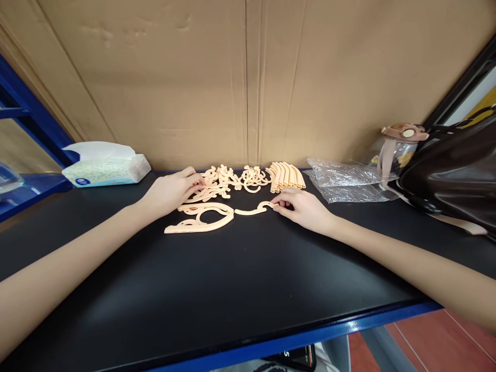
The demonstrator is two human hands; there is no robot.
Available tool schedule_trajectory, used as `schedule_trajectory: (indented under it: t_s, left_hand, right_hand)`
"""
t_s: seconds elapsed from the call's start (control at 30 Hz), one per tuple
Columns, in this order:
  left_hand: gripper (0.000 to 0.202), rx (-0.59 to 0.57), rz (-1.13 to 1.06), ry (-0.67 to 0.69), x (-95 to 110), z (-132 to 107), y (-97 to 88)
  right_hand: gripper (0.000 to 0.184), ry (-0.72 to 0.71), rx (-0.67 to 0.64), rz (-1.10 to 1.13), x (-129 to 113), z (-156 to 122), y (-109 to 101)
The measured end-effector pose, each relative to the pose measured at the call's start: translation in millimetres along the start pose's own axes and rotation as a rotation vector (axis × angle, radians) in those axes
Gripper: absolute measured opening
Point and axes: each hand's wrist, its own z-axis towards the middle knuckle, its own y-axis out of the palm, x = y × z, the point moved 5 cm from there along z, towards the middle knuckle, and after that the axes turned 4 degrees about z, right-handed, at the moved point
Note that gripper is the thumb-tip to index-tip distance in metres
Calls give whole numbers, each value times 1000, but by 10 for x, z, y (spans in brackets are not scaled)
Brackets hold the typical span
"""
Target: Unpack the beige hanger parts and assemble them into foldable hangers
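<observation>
My left hand [174,189] reaches to the left side of a loose pile of peach plastic hanger arms [217,181], its fingers closed on a hanger piece there; the fingertips are partly hidden among the parts. My right hand [302,207] pinches the curved end of a peach plastic hook [250,211] that lies flat on the black table. Left of that hook, a pair of hanger arms [217,226] lies with the tips close together, making a loop. Behind are a small heap of hooks [253,178] and a neat row of curved bars [285,175].
A tissue pack [106,170] stands at the back left by a blue frame. Clear plastic bags [344,181], a strapped drinking bottle [399,150] and a dark bag [457,170] sit on the right. Cardboard [174,77] walls the back; a phone [298,356] shows below the front edge.
</observation>
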Motion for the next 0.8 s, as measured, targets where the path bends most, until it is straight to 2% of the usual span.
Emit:
schedule_trajectory:
  t_s: [0.2,0.5,0.67,0.8]
  left_hand:
    - [30,-51,-61,-32,0,-7,-10]
    - [28,-1,-93,-77,-35,-20,-61]
    - [40,21,-70,35,29,-48,-54]
    - [49,87,28,105,84,-58,-67]
  right_hand:
    - [20,21,26,-1,11,-16,-3]
    - [20,76,28,-13,48,-22,-9]
    - [19,60,34,-16,54,-18,-6]
    - [19,56,39,-15,55,-19,-5]
